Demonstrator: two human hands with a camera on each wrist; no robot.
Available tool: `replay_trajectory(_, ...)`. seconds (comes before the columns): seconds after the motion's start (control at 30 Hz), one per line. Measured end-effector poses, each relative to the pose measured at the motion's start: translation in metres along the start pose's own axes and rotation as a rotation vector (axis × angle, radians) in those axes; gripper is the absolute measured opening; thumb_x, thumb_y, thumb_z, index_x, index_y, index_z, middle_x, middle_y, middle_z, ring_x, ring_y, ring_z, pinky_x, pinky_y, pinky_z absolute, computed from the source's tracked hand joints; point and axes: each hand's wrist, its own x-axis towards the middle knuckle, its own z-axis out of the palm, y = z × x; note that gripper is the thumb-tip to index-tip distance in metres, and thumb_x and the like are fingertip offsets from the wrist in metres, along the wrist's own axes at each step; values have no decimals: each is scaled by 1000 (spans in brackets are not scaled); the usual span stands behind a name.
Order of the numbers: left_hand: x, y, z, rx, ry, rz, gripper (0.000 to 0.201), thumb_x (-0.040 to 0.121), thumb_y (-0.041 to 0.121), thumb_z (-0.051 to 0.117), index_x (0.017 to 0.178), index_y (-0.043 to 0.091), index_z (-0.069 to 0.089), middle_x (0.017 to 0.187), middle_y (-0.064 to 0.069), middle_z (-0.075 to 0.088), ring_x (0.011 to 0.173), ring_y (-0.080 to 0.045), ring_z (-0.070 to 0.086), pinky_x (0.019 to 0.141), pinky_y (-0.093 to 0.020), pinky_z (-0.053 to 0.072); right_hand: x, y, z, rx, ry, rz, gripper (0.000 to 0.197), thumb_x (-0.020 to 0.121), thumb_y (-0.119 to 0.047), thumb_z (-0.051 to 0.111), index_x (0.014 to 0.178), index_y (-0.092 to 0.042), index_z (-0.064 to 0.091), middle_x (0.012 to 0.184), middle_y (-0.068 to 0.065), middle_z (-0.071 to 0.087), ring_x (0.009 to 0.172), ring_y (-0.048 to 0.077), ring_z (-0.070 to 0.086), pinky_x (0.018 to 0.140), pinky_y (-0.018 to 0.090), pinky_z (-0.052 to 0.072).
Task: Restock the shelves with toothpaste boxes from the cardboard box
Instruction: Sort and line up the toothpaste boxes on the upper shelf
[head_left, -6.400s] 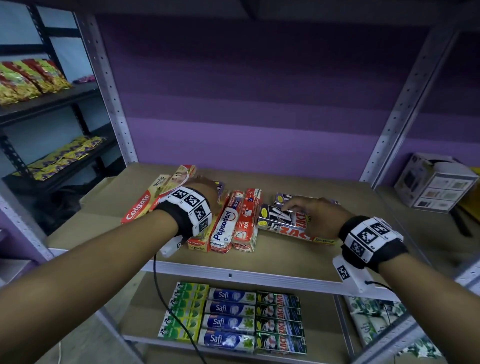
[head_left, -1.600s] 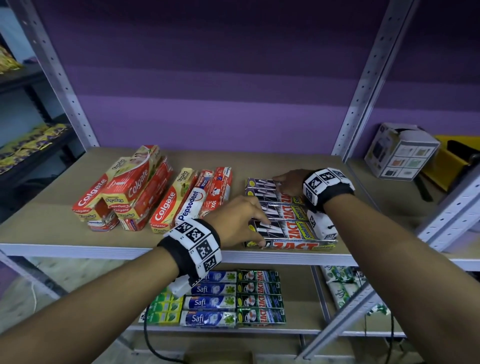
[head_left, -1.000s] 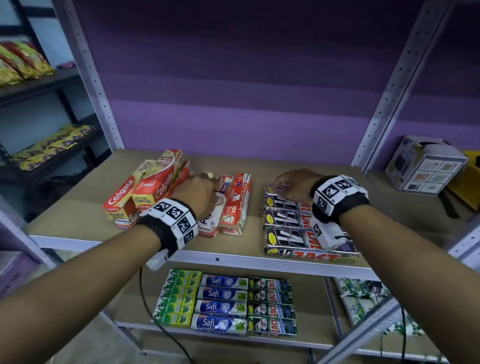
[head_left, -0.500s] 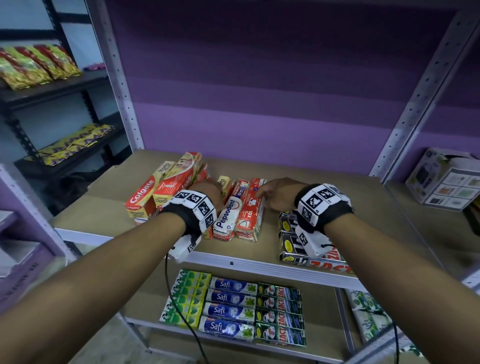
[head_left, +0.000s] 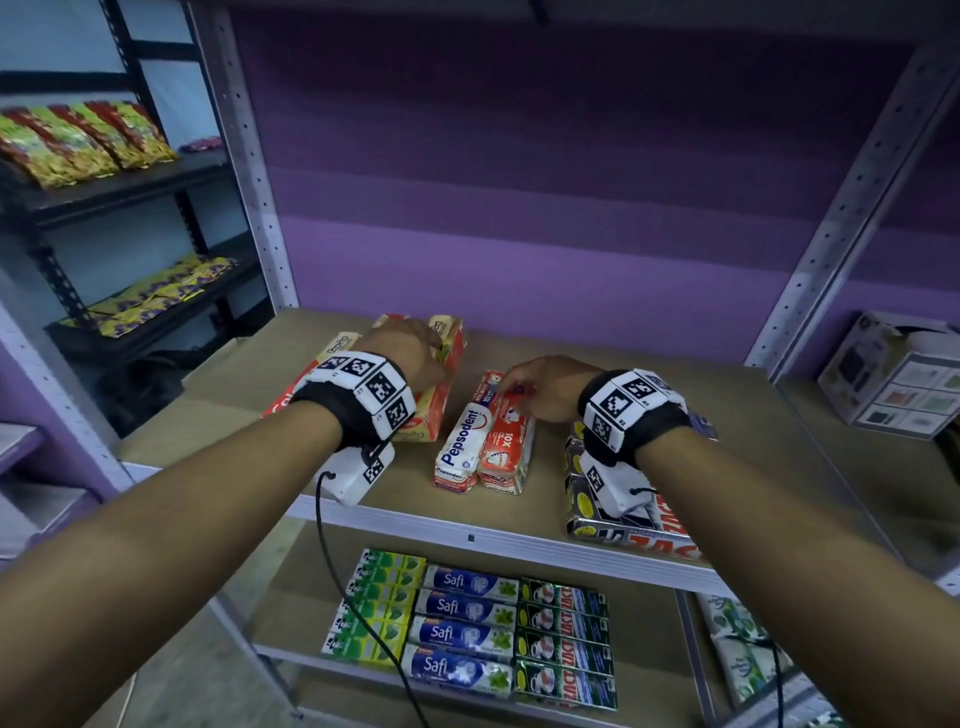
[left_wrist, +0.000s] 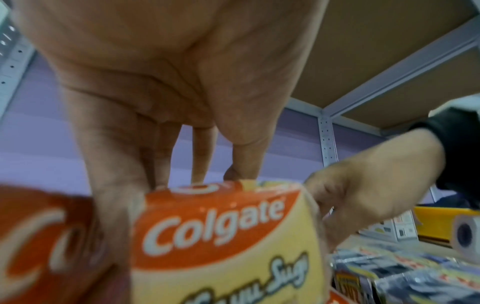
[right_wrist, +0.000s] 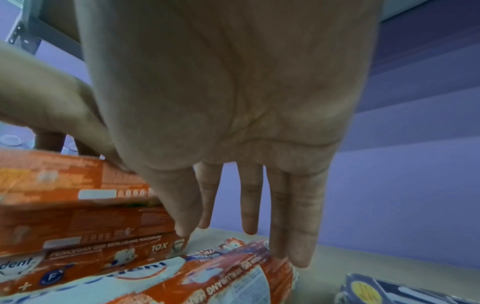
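- Purple back wall, grey metal rack, brown shelf board (head_left: 649, 415) at waist level; all stock lies flat on it.
- Left hand (head_left: 410, 348) rests on top of the Colgate boxes (head_left: 439, 400) at the left of the shelf. Left wrist view: fingers (left_wrist: 202, 152) straight and close together, tips on the far end of the top Colgate box (left_wrist: 221, 226), thumb beside them. No curl round the box visible.
- Right hand (head_left: 545, 387) sits over the far end of the Pepsodent boxes (head_left: 485, 447) in the middle of the shelf. Right wrist view: fingers (right_wrist: 293, 216) straight, slightly spread, pointing down; tips at or just above the Pepsodent boxes (right_wrist: 182, 273), contact not clear. Thumb out to the side near the Colgate stack (right_wrist: 78, 205).
- Zact boxes (head_left: 623, 525) in a row at the right front of the shelf, partly under the right wrist.
- Lower shelf: green boxes (head_left: 379, 603), Safi boxes (head_left: 462, 629), more Zact boxes (head_left: 566, 644), neat columns.
- Black rack on the left holds snack packets (head_left: 78, 135).
- White carton (head_left: 904, 374) on the neighbouring shelf at right.
- Cardboard source box not in view.
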Motion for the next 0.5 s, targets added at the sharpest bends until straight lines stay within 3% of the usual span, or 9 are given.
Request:
replay_trajectory(0.07, 0, -5, -16, -30, 33, -14, 58, 78, 51, 69, 133, 36, 57, 142, 7, 51, 119, -20, 56, 86, -24, 43, 2, -7, -2, -1, 6, -9, 38, 96, -25, 55, 133, -36, 56, 142, -7, 51, 121, 17, 54, 86, 24, 44)
replay_trajectory(0.13, 0, -12, -32, -57, 63, -36, 57, 75, 55, 69, 128, 40, 59, 139, 10, 53, 114, -19, 59, 80, -23, 42, 5, -14, -3, 9, 7, -23, 38, 95, -23, 55, 131, -35, 58, 142, -7, 51, 120, 16, 55, 88, 25, 47)
replay_trajectory(0.27, -1, -33, -60, -50, 98, -50, 55, 71, 60, 69, 123, 43, 63, 134, 6, 58, 112, -23, 60, 90, -31, 51, 12, -26, -1, -5, -7, -36, 35, 93, -23, 58, 127, -32, 60, 136, -5, 56, 116, 16, 57, 92, 27, 48)
replay_trajectory(0.5, -5, -76, -77, 46, 97, -133, 51, 74, 61, 67, 122, 44, 63, 132, 6, 60, 112, -23, 60, 92, -34, 53, 20, -43, 1, 7, -31, -34, 39, 94, -25, 56, 132, -33, 58, 137, -4, 55, 118, 17, 57, 99, 31, 49)
